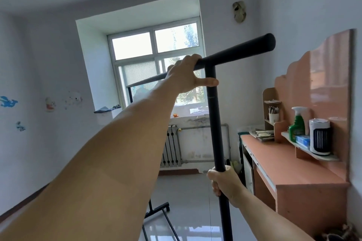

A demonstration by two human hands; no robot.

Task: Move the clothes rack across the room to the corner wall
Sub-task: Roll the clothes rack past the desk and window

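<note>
The black metal clothes rack (215,123) stands right in front of me, its near upright post running down the middle of the view. Its top bar slants from upper right toward the window. My left hand (188,76) is closed over the top bar just left of the joint, thumb resting against the post. Lower down, my right hand (225,184) is wrapped around the upright post. The rack's far post and a wheeled foot (156,210) show on the floor behind my left arm, which hides much of the frame.
A pink desk (290,172) with a shelf holding a green spray bottle (297,125) and a small white heater (320,136) lines the right wall. A window (156,60) and radiator (171,148) are ahead. Glossy tiled floor (186,201) lies below.
</note>
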